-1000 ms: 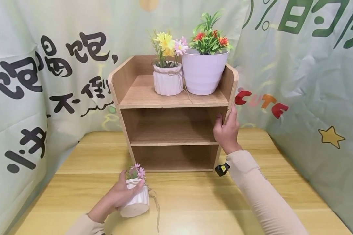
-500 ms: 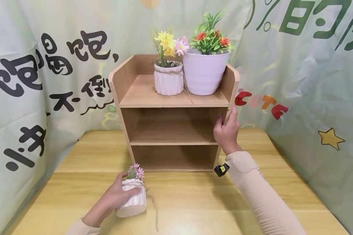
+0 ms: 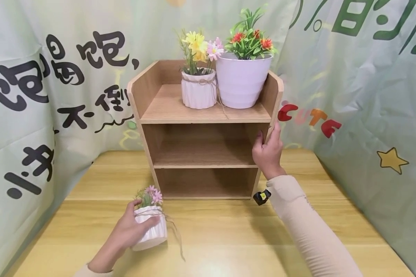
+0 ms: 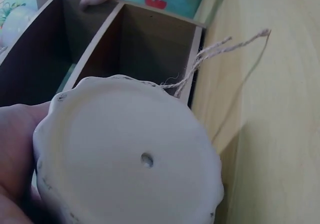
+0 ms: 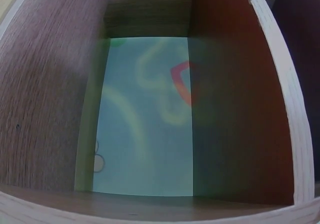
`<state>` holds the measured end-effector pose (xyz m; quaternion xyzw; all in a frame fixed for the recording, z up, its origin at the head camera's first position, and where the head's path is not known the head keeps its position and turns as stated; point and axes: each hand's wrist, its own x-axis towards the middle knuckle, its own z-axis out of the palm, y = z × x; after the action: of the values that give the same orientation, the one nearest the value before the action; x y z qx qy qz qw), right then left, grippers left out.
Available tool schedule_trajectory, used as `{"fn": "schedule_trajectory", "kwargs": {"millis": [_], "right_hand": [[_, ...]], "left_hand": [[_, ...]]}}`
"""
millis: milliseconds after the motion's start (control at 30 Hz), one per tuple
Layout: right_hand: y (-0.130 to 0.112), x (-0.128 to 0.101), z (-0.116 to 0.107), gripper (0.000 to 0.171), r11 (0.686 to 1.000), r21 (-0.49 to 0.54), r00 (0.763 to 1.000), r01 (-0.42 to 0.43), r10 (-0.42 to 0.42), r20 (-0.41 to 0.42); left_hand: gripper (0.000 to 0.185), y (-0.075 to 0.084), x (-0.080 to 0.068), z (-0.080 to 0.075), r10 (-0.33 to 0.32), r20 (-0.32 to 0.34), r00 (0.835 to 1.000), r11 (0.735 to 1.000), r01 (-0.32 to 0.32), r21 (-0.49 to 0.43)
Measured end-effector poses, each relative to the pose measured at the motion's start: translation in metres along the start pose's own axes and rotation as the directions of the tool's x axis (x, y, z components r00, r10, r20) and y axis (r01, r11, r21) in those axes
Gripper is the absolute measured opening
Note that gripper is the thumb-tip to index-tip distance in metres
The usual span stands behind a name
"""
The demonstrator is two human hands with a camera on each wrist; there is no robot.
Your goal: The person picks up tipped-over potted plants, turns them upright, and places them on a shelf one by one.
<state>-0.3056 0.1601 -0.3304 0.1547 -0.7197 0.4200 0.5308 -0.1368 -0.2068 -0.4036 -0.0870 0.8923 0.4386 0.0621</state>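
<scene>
My left hand (image 3: 124, 229) grips a small white fluted flowerpot (image 3: 156, 232) holding pink artificial flowers (image 3: 155, 195). The pot tilts above the table, and twine (image 3: 175, 231) tied round it dangles to the right. Its round base (image 4: 125, 149), with a small hole, faces the left wrist camera. My right hand (image 3: 268, 154) holds the right side panel of a wooden three-tier shelf (image 3: 166, 105), thumb on the inner side. The right wrist view looks into a compartment, past a shelf board's front edge (image 5: 295, 134); the right hand is out of that view.
On the shelf's top stand a white pot (image 3: 198, 92) with yellow and pink flowers and a larger white pot (image 3: 244, 82) with red flowers, side by side. The shelf stands on a wooden table (image 3: 215, 234). Printed cloth (image 3: 360, 127) hangs behind and beside it.
My left hand has carried the small pot leftward, away from in front of the shelf. The right hand keeps its hold on the side panel, and the head view has shifted slightly.
</scene>
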Motion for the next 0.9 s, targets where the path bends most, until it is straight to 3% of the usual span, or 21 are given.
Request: {"fn": "schedule_trajectory", "kwargs": {"millis": [200,500,600,733,900], "right_hand": [[0.0,0.001,-0.001,0.052,1.0,-0.015,1.0,-0.012,0.012,0.025],[0.001,0.001,-0.002,0.051,1.0,-0.009,1.0,-0.013,0.013,0.025],[0.001,0.001,-0.002,0.051,1.0,-0.009,1.0,-0.005,0.005,0.026],[0.001,0.001,-0.002,0.05,1.0,-0.01,1.0,0.013,-0.013,0.02],[0.001,0.001,-0.002,0.051,1.0,-0.009,1.0,0.012,-0.012,0.025]], "left_hand": [[0.107,0.0,-0.006,-0.006,-0.018,-0.076,0.997,0.999,0.014,-0.051],[0.113,0.008,-0.016,-0.017,0.031,-0.218,0.976,0.992,-0.058,-0.116],[0.11,0.011,-0.019,-0.02,0.058,-0.298,0.953,0.989,-0.096,-0.112],[0.099,0.016,-0.022,-0.02,0.087,-0.42,0.903,0.985,-0.142,-0.101],[0.094,0.023,-0.024,-0.021,0.113,-0.505,0.855,0.974,-0.196,-0.114]]}}
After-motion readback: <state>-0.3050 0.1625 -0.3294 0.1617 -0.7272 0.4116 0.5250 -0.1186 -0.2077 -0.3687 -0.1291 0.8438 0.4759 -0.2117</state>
